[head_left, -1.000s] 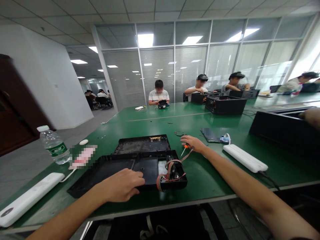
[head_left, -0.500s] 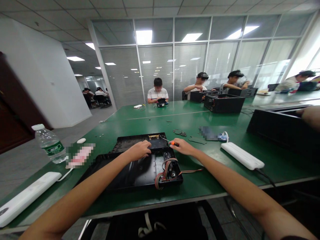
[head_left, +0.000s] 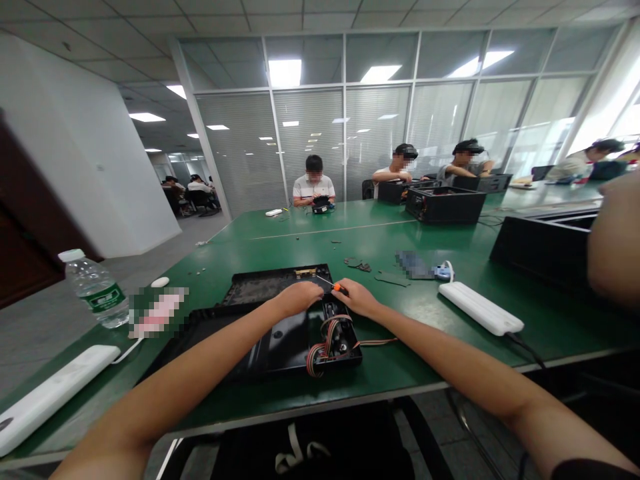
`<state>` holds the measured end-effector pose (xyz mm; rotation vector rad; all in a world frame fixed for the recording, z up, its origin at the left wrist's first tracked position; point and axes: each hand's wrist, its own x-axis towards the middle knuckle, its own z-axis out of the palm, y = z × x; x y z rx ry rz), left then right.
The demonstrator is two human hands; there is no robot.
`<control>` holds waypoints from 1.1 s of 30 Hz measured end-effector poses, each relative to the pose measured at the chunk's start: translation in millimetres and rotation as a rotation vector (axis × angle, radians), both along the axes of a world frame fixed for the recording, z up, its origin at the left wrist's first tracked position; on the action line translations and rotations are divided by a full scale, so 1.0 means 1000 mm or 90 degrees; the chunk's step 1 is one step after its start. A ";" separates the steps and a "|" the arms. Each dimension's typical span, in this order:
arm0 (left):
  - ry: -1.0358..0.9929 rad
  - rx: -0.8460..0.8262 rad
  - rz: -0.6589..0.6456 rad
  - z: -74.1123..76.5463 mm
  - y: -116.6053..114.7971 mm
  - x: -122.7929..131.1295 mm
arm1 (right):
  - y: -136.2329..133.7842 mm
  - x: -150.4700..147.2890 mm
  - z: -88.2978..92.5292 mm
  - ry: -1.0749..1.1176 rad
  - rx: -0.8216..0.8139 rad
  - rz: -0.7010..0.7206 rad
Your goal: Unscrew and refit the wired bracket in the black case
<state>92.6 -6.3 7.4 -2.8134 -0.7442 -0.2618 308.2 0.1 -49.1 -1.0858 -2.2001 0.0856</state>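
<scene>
An opened black plastic casing (head_left: 260,337) lies on the green table (head_left: 400,360) in front of me, with a striped ribbon cable (head_left: 320,343) looping at its right end. Behind it lies a second flat black panel (head_left: 270,283). My left hand (head_left: 297,298) rests with fingers curled on the casing's far edge. My right hand (head_left: 357,298) is closed on a small orange-handled screwdriver (head_left: 334,287), whose thin tip points left toward the left hand.
A water bottle (head_left: 95,288) and a white power bank (head_left: 55,393) stand at the left. Another white power bank (head_left: 480,308) lies at the right, beside a large black case (head_left: 545,250). Small parts lie scattered mid-table. Several people sit at the far end.
My left hand has moved from the casing's near edge to its far edge. My right hand brought the screwdriver leftward until both hands nearly meet.
</scene>
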 end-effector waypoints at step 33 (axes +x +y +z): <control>-0.173 -0.174 -0.079 -0.028 0.006 0.007 | 0.018 0.044 0.035 0.199 -0.179 0.063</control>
